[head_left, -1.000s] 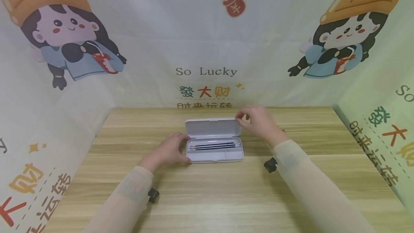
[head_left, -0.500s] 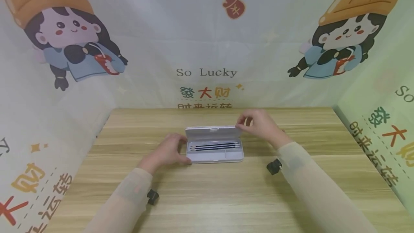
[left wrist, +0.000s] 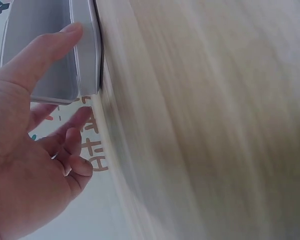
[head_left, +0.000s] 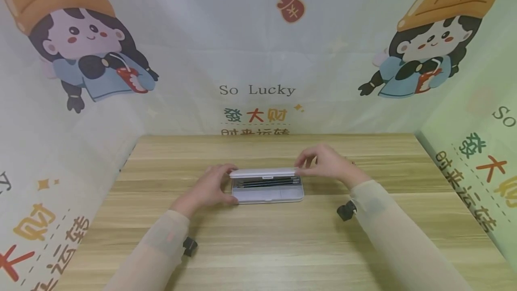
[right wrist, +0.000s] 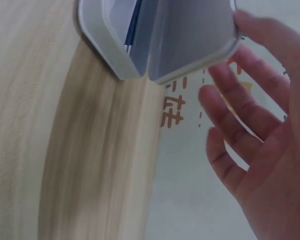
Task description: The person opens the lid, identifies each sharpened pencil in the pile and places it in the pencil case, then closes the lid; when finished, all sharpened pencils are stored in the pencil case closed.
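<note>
A white pencil case (head_left: 252, 195) lies on the wooden table, its hinged lid (head_left: 262, 173) tilted partway over the tray. Several dark pencils (head_left: 268, 183) lie side by side in the rear compartment, partly shaded by the lid. My left hand (head_left: 205, 191) grips the case's left end, thumb at the front corner and fingers toward the back. In the left wrist view the thumb (left wrist: 54, 47) presses the case's side wall. My right hand (head_left: 326, 164) pinches the lid's right corner between thumb and fingers; the right wrist view shows the lid's grey inside (right wrist: 190, 37).
The wooden table (head_left: 262, 246) runs back to a printed cloth backdrop (head_left: 194, 48) with cartoon figures and lettering. Cloth also hangs along both sides. A small black device (head_left: 346, 211) sits at the right wrist, another black device (head_left: 190, 246) at the left.
My right hand has brought the lid down and forward, from standing upright to leaning over the pencils. The left hand has stayed at the case's left end.
</note>
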`<state>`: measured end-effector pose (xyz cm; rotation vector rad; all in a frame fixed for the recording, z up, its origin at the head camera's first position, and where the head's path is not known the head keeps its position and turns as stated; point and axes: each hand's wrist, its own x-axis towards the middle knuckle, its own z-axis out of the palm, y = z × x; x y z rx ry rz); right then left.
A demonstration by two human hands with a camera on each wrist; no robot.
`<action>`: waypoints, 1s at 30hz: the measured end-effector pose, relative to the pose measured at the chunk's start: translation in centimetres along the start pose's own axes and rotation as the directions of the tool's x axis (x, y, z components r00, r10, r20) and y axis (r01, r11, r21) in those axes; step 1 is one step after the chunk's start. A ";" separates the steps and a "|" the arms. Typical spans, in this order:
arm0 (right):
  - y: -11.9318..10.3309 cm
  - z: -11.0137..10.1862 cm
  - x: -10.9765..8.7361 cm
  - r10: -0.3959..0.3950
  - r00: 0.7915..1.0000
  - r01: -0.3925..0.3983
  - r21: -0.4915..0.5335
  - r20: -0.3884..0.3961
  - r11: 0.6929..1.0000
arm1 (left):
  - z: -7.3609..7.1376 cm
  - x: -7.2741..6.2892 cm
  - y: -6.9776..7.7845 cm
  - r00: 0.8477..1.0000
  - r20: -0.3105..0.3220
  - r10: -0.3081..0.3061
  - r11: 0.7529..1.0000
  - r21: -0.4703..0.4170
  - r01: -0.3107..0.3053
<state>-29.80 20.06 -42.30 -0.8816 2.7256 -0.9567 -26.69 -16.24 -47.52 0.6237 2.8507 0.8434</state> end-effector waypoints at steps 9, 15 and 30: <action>1.0 1.6 -0.9 0.050 0.996 -0.049 -0.012 0.079 0.999 | 0.0 -0.2 0.3 0.999 0.003 0.039 0.999 -0.009 -0.039; 1.9 3.0 -1.3 0.040 0.995 -0.040 0.007 0.089 0.999 | -0.3 -0.3 0.1 0.998 0.017 0.055 0.998 -0.026 -0.055; 2.0 4.1 -1.4 0.022 0.999 -0.019 -0.096 0.028 0.995 | -0.3 0.4 0.1 0.997 0.038 0.069 0.998 0.010 -0.070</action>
